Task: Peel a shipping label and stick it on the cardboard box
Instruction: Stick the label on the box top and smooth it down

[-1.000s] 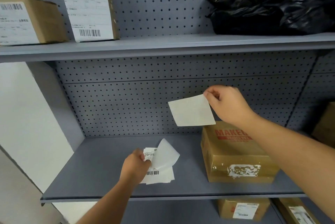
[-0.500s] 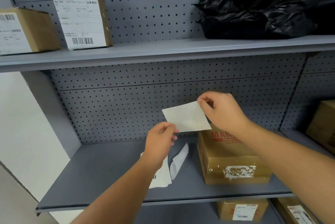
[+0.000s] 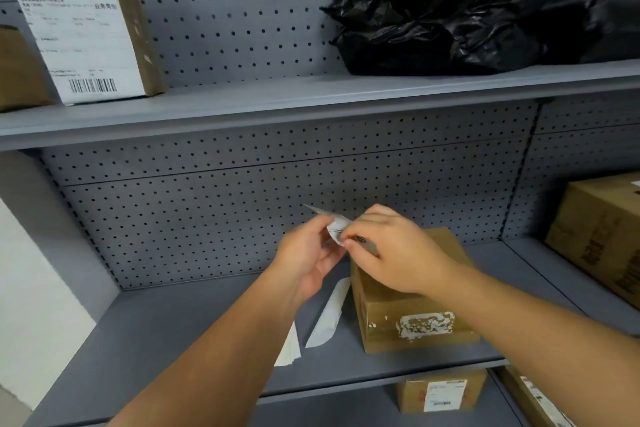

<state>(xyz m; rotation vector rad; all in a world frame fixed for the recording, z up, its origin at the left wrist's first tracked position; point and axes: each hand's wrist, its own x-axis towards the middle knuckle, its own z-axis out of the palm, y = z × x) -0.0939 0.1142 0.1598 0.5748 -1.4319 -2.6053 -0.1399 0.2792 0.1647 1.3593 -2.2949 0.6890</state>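
Both my hands meet above the brown cardboard box on the middle shelf. My left hand and my right hand pinch a white shipping label between them; it is curled and blurred, with barcode print showing. The box carries a torn white label remnant on its front face. Its top is partly hidden by my right hand. A stack of label sheets and a curled white backing strip lie on the shelf left of the box.
The grey shelf has a pegboard back. Above, two labelled boxes and a black plastic bag sit on the upper shelf. Another cardboard box stands at right; more boxes are below.
My left hand rose from the label stack on the shelf and joined my right hand on the label. The flat sheet is now curled between both hands, lower and nearer the box.
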